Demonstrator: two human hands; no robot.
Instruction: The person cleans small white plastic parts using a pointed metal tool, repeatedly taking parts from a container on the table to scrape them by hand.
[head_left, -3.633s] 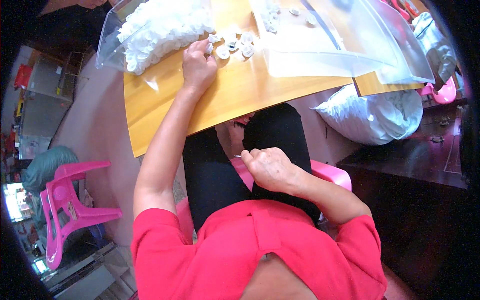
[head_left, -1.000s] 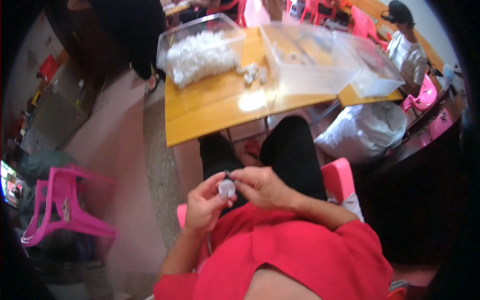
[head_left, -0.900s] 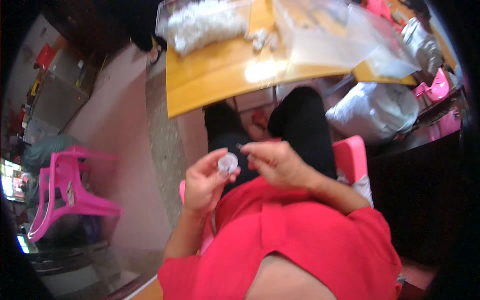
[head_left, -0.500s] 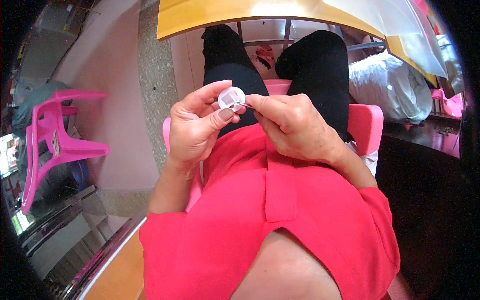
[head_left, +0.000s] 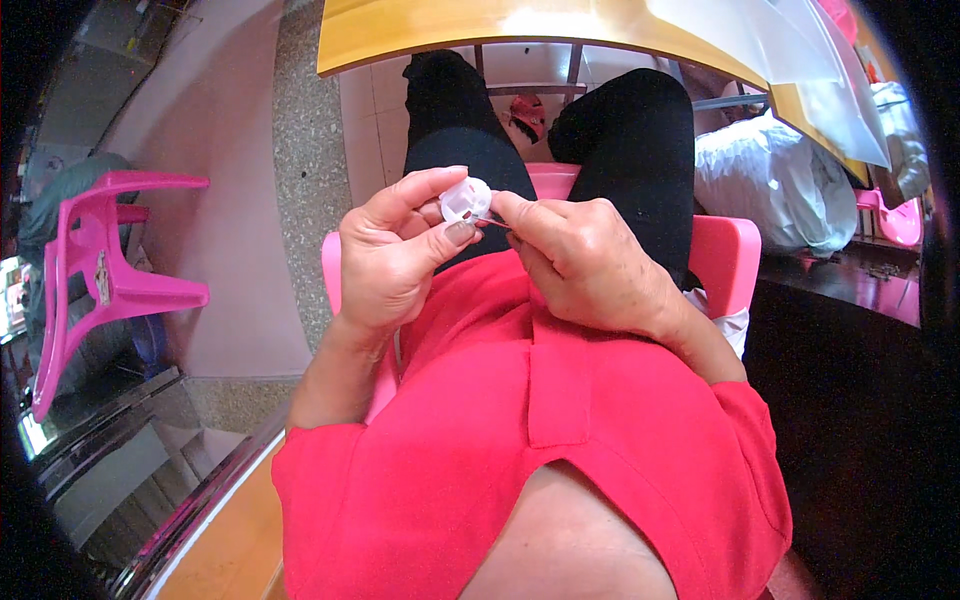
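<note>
My left hand [head_left: 395, 255] holds a small round white plastic part [head_left: 465, 199] between thumb and fingertips, above my lap. My right hand [head_left: 585, 265] pinches a thin metal pin [head_left: 488, 222] whose tip touches the white part's side. Both hands sit close together in front of my red shirt. My legs in black trousers run under the yellow table [head_left: 450, 30] at the top.
I sit on a pink plastic chair [head_left: 725, 260]. Another pink chair [head_left: 105, 275] stands at the left on the tiled floor. A filled white plastic bag [head_left: 770, 185] lies at the right under the table. A clear plastic sheet [head_left: 790, 50] hangs over the table's right part.
My left hand left the table's white parts and came to my lap with one. The view tilted down, and both hands now meet on that part with the pin.
</note>
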